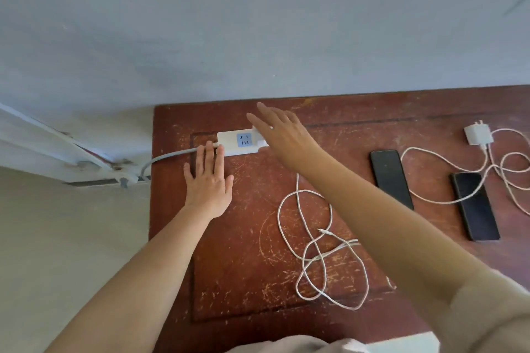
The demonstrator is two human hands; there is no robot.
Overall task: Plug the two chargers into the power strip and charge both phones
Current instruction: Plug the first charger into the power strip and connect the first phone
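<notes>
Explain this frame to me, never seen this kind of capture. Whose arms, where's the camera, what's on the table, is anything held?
No robot here: one wide-angle camera on a person's head, looking down at their bare arms. The left hand lies flat on the wooden table, fingertips against the end of the white power strip. The right hand is spread open over the strip, hiding part of it; neither hand holds anything visible. One white cable lies looped mid-table, its charger end hidden under the right arm. Further right lie two dark phones and an unplugged white charger with its own cable.
</notes>
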